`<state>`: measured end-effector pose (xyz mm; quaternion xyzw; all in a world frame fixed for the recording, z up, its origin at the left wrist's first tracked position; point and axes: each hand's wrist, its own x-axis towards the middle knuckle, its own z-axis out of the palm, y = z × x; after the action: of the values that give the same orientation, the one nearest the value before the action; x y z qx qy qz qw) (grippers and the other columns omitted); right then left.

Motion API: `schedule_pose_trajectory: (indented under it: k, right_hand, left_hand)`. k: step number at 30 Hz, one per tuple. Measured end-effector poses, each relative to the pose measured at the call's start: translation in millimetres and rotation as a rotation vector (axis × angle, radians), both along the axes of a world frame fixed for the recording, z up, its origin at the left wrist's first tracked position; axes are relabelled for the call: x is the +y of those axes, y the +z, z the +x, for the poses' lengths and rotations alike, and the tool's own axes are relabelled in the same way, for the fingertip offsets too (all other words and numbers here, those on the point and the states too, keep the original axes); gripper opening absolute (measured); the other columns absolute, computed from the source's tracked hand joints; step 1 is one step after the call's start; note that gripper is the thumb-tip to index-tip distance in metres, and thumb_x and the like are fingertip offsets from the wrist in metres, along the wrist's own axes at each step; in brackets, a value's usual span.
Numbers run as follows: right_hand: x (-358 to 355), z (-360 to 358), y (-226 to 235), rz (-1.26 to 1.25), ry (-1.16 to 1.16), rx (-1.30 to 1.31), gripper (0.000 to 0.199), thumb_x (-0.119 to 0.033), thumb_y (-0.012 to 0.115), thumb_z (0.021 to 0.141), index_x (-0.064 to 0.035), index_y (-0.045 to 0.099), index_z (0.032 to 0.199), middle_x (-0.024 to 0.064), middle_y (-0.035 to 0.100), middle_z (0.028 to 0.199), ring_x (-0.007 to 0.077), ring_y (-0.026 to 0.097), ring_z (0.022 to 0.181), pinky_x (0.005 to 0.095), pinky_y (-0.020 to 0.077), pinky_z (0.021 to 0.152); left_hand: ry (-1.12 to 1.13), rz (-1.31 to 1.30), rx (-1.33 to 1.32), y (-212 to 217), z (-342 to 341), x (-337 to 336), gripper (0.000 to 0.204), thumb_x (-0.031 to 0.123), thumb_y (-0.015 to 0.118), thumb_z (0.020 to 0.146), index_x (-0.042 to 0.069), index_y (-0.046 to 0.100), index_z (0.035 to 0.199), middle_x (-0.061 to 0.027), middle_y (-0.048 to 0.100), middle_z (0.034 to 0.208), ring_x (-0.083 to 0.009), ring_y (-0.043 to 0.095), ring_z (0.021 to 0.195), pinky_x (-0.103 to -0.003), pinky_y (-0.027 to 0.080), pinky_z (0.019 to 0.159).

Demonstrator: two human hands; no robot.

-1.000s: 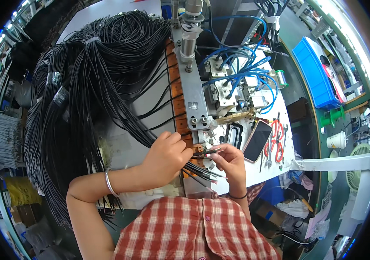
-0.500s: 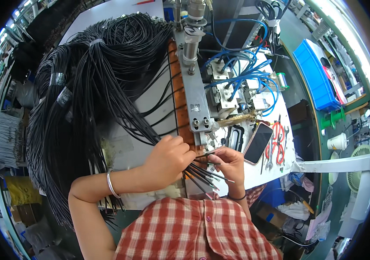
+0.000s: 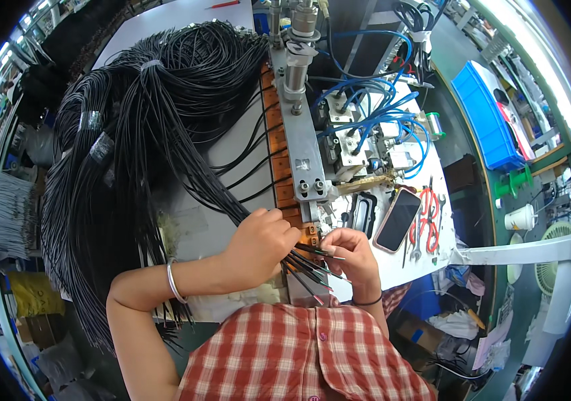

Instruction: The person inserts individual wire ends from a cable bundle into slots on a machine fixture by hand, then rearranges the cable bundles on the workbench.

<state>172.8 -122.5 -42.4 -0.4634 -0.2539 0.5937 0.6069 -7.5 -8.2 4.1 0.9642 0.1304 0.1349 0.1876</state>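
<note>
While the left hand (image 3: pixel 263 242) clasps black cables (image 3: pixel 225 200) in curled fingers, apparently keeping their ends (image 3: pixel 308 269) bunched, the right hand (image 3: pixel 354 259) pinches some.

Head view, wide fisheye: taken from the left one of two cameras worn side by side on the head, directed downward, upright and unmirrored. The checked shirt (image 3: pixel 265 347) is cut by the lower edge; the left hand (image 3: pixel 264 242) and right hand (image 3: pixel 358 259) are seen near, about mid-frame, and the counter (image 3: pixel 389 266) from above, surroundings being bent toward a dark rim.
</note>
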Motion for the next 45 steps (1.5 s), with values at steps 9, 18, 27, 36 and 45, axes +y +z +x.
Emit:
schedule_pose_trajectory:
  k: [9,18,27,36,45]
  right_hand:
    - [2,2,-11,-0.017,-0.055,-0.083,0.006,-0.005,0.065,0.082,0.0002,0.062,0.079,0.0007,0.058,0.062,0.0041,0.05,0.05,0.0167,0.0386,0.043]
    - [11,1,-18,-0.111,-0.008,-0.176,0.014,-0.012,0.057,0.088,-0.0022,0.054,0.078,-0.0003,0.052,0.061,0.0041,0.044,0.049,0.0173,0.0334,0.041]
    - [13,7,-10,-0.147,0.049,-0.203,0.017,-0.016,0.053,0.09,-0.0037,0.051,0.079,-0.005,0.045,0.059,0.0016,0.036,0.049,0.0167,0.028,0.041]
    - [6,3,-13,-0.109,-0.019,-0.54,0.01,-0.011,0.059,0.087,-0.0019,0.054,0.084,-0.0068,0.048,0.061,-0.0009,0.039,0.051,0.0153,0.0291,0.043]
    - [2,3,-11,-0.009,-0.117,-0.259,0.009,-0.004,0.062,0.083,0.0015,0.063,0.091,-0.0019,0.057,0.066,0.0006,0.045,0.051,0.0147,0.0327,0.043]
  left_hand:
    - [-0.128,-0.024,0.031,1,-1,-2,0.024,0.0,0.059,0.056,0.004,0.052,0.079,-0.0082,0.05,0.075,-0.0251,0.047,0.076,-0.035,0.036,0.068]
    - [-0.006,-0.008,-0.013,-1,2,3,0.027,-0.002,0.057,0.052,0.005,0.047,0.075,-0.0066,0.049,0.069,-0.0254,0.048,0.075,-0.036,0.035,0.067]
    - [-0.01,0.027,0.014,-2,2,2,0.028,-0.001,0.058,0.049,0.006,0.047,0.074,-0.0061,0.049,0.067,-0.0253,0.048,0.074,-0.036,0.034,0.068]
    - [-0.032,0.1,-0.028,-8,3,2,0.026,0.0,0.061,0.051,0.006,0.051,0.073,-0.0054,0.048,0.069,-0.024,0.048,0.076,-0.035,0.035,0.069]
    - [-0.047,0.019,-0.07,-4,3,3,0.023,-0.001,0.06,0.052,0.005,0.051,0.073,-0.0056,0.047,0.071,-0.0246,0.048,0.077,-0.036,0.036,0.068]
